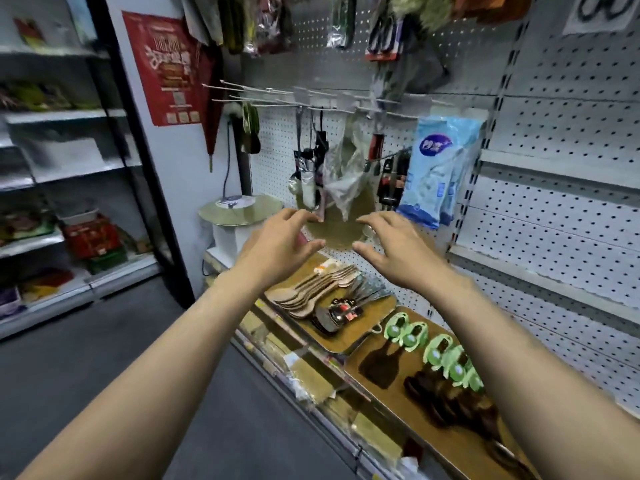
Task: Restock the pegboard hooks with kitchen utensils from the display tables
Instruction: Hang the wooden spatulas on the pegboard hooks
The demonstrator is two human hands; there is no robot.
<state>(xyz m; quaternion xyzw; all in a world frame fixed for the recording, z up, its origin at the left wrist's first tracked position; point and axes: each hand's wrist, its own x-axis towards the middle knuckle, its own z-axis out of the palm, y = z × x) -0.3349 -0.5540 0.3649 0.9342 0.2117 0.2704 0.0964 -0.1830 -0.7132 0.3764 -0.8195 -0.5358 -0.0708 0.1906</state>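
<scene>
We hold both hands, left and right, empty with fingers spread before the white perforated pegboard, so next we likely reach down for the pale wooden spoons.

Legible text was scarce. The red poster, up and to the left of the left hand, carried light-coloured characters and a row of small square panels along its lower edge; all too blurred to read. The blue packet, hung just above and right of the right hand, bore a dark oval logo with white script characters, which could not be made out. The white sign, far up and right of the right hand, showed bold black looping strokes cut by the frame edge; possibly digits, not determinable. Small labels on the dark utensils below the hands were unreadable.
</scene>
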